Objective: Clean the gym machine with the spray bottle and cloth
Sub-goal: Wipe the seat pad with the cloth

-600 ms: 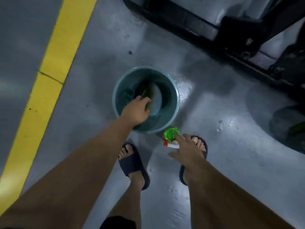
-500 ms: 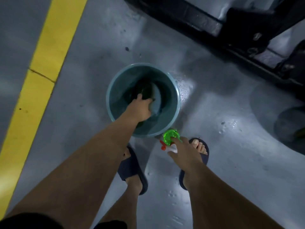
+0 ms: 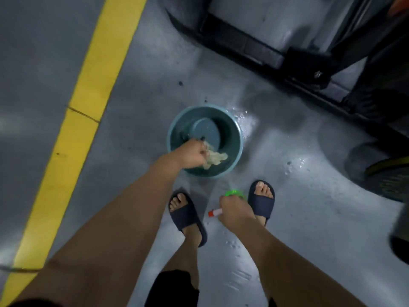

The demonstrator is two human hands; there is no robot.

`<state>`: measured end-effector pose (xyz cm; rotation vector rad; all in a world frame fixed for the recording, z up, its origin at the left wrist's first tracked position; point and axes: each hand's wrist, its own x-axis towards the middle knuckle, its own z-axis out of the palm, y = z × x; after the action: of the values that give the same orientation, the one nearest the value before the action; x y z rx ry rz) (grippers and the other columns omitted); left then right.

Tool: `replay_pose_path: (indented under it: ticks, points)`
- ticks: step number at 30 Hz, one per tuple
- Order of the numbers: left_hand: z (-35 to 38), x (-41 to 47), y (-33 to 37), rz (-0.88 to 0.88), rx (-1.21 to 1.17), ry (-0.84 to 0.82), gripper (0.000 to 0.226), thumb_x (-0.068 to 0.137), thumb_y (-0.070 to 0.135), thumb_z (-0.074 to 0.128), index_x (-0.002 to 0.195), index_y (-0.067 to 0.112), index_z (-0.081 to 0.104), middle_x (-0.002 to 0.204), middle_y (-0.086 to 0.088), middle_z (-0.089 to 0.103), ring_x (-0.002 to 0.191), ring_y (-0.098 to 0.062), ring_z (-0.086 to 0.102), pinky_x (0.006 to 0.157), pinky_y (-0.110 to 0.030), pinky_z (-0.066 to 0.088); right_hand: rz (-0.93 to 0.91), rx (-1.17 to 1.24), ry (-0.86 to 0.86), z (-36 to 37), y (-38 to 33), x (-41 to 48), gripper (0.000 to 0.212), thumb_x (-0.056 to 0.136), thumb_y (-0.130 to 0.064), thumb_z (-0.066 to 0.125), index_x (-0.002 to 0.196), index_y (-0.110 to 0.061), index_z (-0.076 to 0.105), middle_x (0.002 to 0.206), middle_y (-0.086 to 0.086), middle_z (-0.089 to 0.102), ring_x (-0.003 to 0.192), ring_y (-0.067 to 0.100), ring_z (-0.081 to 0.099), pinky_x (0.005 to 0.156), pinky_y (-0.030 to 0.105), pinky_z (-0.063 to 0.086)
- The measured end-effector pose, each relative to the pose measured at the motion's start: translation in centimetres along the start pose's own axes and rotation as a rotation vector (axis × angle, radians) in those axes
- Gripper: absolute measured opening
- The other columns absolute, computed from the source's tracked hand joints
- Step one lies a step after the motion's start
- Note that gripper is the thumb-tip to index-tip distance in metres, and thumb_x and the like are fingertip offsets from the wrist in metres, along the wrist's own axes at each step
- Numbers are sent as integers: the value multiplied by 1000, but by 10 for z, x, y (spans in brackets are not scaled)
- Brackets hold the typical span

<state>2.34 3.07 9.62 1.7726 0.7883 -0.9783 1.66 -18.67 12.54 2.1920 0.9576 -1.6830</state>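
My left hand point(image 3: 194, 154) grips a pale, wet cloth point(image 3: 215, 158) and holds it just above the near side of a teal bucket point(image 3: 238, 138) on the floor. My right hand point(image 3: 232, 210) is wrapped around the head of a spray bottle point(image 3: 235, 193); its green body shows past my knuckles and its white nozzle with a red tip point(image 3: 214, 212) points left. The black frame of the gym machine point(image 3: 309, 69) runs across the top right.
My two feet in dark slides point(image 3: 262, 201) stand on the wet grey floor just behind the bucket. A yellow floor line point(image 3: 73, 134) runs diagonally on the left. Dark machine parts point(image 3: 387, 173) sit at the right edge.
My left hand has lifted the cloth out of the bucket's bottom. My right hand has closed on the spray bottle and pulled it back from the bucket, toward my feet.
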Motion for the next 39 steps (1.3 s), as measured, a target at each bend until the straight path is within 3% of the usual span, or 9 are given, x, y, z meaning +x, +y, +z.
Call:
replay_pose_path:
  ticks: [5, 10, 14, 18, 21, 28, 33, 36, 39]
  points:
    - [-90, -175, 16, -178, -667, 58, 43, 101, 46, 58, 108, 7, 75, 106, -8, 75, 101, -26, 69, 102, -39, 51, 139, 493, 107, -92, -74, -137, 13, 87, -26, 62, 94, -17, 68, 94, 9, 69, 91, 31, 66, 69, 35, 52]
    - [-185, -335, 58, -124, -1085, 208, 37, 105, 39, 53, 103, 6, 68, 96, -14, 76, 88, -29, 71, 70, -32, 60, 80, 755, 324, -181, -172, -257, 13, 85, -32, 70, 78, -22, 67, 79, 5, 67, 73, 21, 60, 64, 29, 45]
    - [-257, -428, 94, 38, -1086, 512, 30, 104, 16, 54, 75, 11, 60, 63, -2, 63, 66, -21, 59, 54, -22, 48, -22, 913, 494, -249, -250, -313, 4, 88, -26, 68, 84, -26, 70, 79, 1, 69, 84, 24, 66, 68, 28, 46]
    - [-314, -483, 116, 139, -1009, 338, 50, 93, 50, 69, 109, 2, 75, 108, -19, 75, 102, -33, 71, 93, -41, 55, -220, 1013, 681, -324, -297, -351, 10, 88, -30, 66, 83, -25, 73, 73, -6, 71, 76, 10, 63, 72, 34, 51]
    - [-358, -499, 144, 272, -891, 250, 59, 83, 52, 74, 123, 9, 71, 118, -16, 74, 109, -28, 70, 99, -41, 51, -316, 948, 832, -388, -310, -364, 15, 92, -26, 59, 90, -16, 68, 74, 7, 68, 69, 9, 49, 68, 40, 50]
    - [-479, -459, 201, 474, -926, 417, 11, 94, 6, 66, 101, 13, 69, 90, -8, 75, 78, -20, 70, 66, -29, 58, -355, 1006, 1004, -514, -325, -356, 22, 96, -37, 58, 113, -32, 72, 88, -8, 75, 85, 9, 67, 77, 32, 53]
    - [-588, -423, 229, 342, -977, 563, 40, 86, 33, 62, 118, 9, 67, 111, -19, 73, 89, -35, 72, 58, -44, 56, -216, 1090, 1111, -601, -323, -336, 17, 99, -41, 61, 93, -29, 71, 78, -12, 72, 78, 8, 66, 73, 32, 47]
    - [-635, -413, 246, 285, -813, 605, 14, 93, 15, 58, 105, 14, 65, 96, -15, 72, 77, -32, 69, 56, -37, 52, -160, 1154, 1201, -647, -323, -341, 22, 99, -46, 60, 85, -31, 69, 74, -15, 71, 71, 3, 64, 67, 29, 43]
    - [-673, -399, 271, 244, -702, 513, 27, 87, 19, 57, 105, 8, 74, 88, -19, 73, 69, -33, 69, 51, -36, 49, -155, 1242, 1285, -694, -321, -355, 28, 95, -59, 58, 85, -36, 70, 75, -12, 73, 67, 10, 65, 68, 36, 52]
